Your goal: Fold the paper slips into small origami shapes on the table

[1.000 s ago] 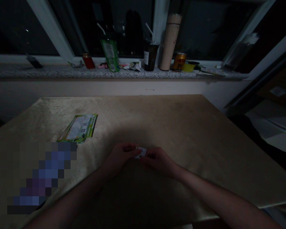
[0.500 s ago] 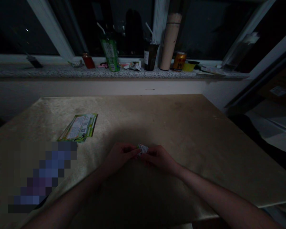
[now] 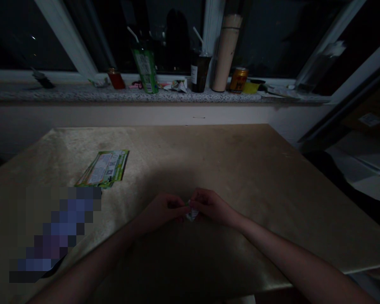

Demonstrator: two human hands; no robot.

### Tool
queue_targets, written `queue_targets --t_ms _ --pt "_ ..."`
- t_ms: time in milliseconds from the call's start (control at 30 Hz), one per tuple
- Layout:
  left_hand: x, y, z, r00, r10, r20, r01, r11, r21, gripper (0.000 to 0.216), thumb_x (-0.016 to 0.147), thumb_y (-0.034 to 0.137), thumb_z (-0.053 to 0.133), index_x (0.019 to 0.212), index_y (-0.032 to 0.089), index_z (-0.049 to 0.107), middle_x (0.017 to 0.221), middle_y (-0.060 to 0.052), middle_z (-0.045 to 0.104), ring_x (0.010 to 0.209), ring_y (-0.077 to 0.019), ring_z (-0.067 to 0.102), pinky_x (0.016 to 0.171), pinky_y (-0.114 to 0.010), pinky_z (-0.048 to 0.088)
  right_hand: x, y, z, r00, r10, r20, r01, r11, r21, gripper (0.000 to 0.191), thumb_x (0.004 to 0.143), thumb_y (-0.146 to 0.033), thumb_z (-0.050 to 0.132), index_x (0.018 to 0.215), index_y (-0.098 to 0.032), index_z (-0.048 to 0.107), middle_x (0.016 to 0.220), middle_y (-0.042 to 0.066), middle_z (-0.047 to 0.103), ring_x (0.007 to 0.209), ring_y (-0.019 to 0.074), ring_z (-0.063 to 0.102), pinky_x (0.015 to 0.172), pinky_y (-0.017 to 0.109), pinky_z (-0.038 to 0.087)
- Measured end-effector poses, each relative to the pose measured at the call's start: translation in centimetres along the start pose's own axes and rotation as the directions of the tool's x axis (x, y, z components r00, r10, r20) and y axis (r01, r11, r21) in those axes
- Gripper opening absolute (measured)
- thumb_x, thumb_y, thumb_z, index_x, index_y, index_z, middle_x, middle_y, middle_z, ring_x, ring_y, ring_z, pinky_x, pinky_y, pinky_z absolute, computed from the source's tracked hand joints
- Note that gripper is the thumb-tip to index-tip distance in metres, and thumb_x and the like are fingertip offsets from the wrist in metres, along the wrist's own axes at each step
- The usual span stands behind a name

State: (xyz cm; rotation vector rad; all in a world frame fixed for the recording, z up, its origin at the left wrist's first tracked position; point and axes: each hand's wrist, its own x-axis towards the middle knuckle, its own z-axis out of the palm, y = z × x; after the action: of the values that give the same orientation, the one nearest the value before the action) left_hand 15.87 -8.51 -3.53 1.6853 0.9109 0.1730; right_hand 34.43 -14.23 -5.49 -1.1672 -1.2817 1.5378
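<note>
A small folded piece of printed paper (image 3: 192, 215), white and green, is pinched between both my hands just above the table (image 3: 234, 164). My left hand (image 3: 163, 211) grips its left side with thumb and fingers. From the right and slightly above, my right hand (image 3: 210, 206) pinches the paper's upper right part. My fingers cover much of it, and the dim light hides the fold details. Left of my hands, a fanned stack of green printed leaflets (image 3: 106, 169) lies on the table.
A blurred-out, pixelated object (image 3: 63, 228) lies near my left forearm. Along the windowsill (image 3: 177, 96) stand a green cup with a straw (image 3: 145, 69), a dark cup (image 3: 199, 74), a tall pink bottle (image 3: 227, 55), an orange can (image 3: 239, 80) and a red jar (image 3: 116, 79).
The paper has turned and now points downward below my fingertips. My right hand has shifted its hold up toward the paper's top; my left hand has dropped slightly.
</note>
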Motion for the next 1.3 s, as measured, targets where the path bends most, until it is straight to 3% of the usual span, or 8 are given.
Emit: queue_targets --t_ms 200,300,500,667,900,1300 --pt "0.3 -0.3 -0.2 0.999 0.012 0.043 -0.004 0.983 -0.185 0.027 0.080 0.045 0.063 0.078 0.019 0.070 0.072 -0.001 0.069 0.066 -0.0151 0.064 0.062 -0.023 0.046 -0.1 -0.1 0.3 0.989 -0.124 -0.076 0.120 0.991 -0.064 0.031 0.080 -0.045 0.063 0.072 -0.018 0.048 0.053 -0.007 0.050 0.046 0.0058 0.044 0.043 0.016 0.033" --pt "0.3 -0.6 0.2 0.994 -0.032 0.103 0.061 0.955 -0.292 0.028 0.076 0.047 0.067 0.083 0.019 0.070 0.079 -0.003 0.071 0.072 -0.0175 0.067 0.067 -0.026 0.049 -0.3 -0.1 0.4 0.977 -0.177 -0.117 0.163 0.979 -0.118 0.031 0.082 -0.045 0.060 0.072 -0.018 0.049 0.055 -0.006 0.050 0.048 0.0067 0.044 0.045 0.018 0.033" --pt "0.1 -0.8 0.9 0.993 -0.087 0.081 0.101 0.975 -0.199 0.026 0.074 0.044 0.070 0.075 0.018 0.070 0.071 -0.002 0.071 0.065 -0.0168 0.065 0.061 -0.024 0.047 -0.5 -0.1 0.8 0.963 -0.221 -0.155 0.192 0.964 -0.185 0.034 0.082 -0.049 0.058 0.071 -0.019 0.049 0.057 -0.004 0.050 0.051 0.0084 0.045 0.047 0.019 0.033" --pt "-0.1 -0.3 0.7 0.998 -0.023 0.053 0.026 0.998 -0.057 0.021 0.075 0.039 0.068 0.074 0.017 0.069 0.065 0.000 0.067 0.058 -0.0148 0.061 0.053 -0.022 0.039 -0.2 -0.2 0.7 0.981 -0.169 -0.098 0.156 0.979 -0.128 0.032 0.083 -0.049 0.056 0.077 -0.019 0.049 0.056 -0.006 0.045 0.048 0.0075 0.040 0.046 0.019 0.031" --pt "-0.4 0.1 1.1 0.980 0.084 0.182 -0.064 0.991 -0.116 0.020 0.079 0.033 0.066 0.095 0.022 0.072 0.072 0.001 0.069 0.064 -0.0142 0.063 0.062 -0.022 0.044 0.0 -0.1 0.6 0.983 -0.180 0.047 0.183 0.884 -0.430 0.042 0.090 -0.045 0.045 0.062 -0.015 0.054 0.054 -0.004 0.045 0.051 0.0081 0.039 0.047 0.020 0.027" --pt "0.1 -0.5 1.3 0.978 0.007 0.209 0.027 0.987 -0.160 0.027 0.078 0.038 0.066 0.096 0.020 0.072 0.075 -0.001 0.071 0.065 -0.0153 0.065 0.064 -0.025 0.047 -0.3 0.1 0.8 0.981 -0.181 0.074 0.195 0.943 -0.271 0.050 0.090 -0.053 0.042 0.064 -0.014 0.060 0.055 -0.001 0.056 0.050 0.0083 0.048 0.050 0.019 0.036"
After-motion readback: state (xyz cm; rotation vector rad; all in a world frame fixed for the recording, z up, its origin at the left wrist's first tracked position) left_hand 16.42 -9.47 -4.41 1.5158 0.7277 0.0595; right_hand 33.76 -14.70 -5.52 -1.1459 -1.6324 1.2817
